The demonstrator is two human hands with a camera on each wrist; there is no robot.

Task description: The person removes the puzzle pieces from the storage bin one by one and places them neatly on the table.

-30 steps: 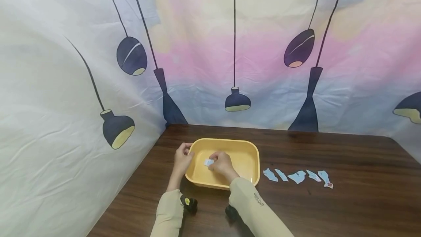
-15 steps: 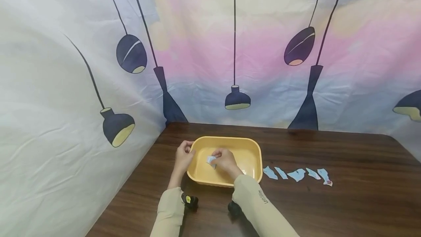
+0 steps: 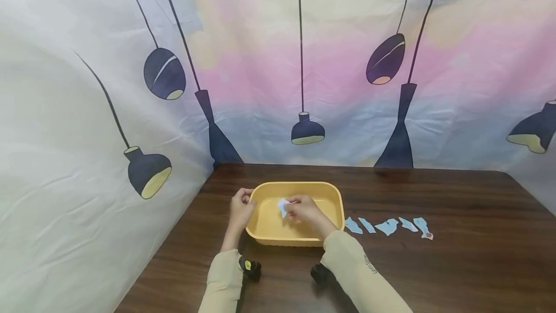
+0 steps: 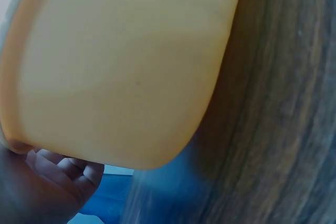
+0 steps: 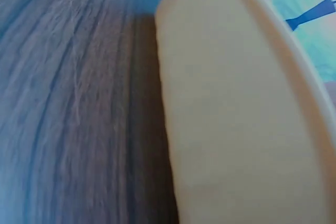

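Note:
A yellow plastic basin stands on the brown table, and its outer wall fills much of both wrist views. My left hand grips the basin's left rim; in the left wrist view, the fingers of the left hand curl at the basin's edge. Over the inside of the basin, my right hand pinches a torn piece of light blue paper between thumb and fingers. The right wrist view shows the basin wall but hides that hand.
Several torn light blue paper pieces lie in a row on the wooden table, right of the basin. One has a red mark. Behind the table hangs a cloth backdrop printed with lamps.
My right hand has moved slightly right and lifted the paper piece a little off the basin floor. The left hand keeps its grip on the rim. The head view has shifted slightly.

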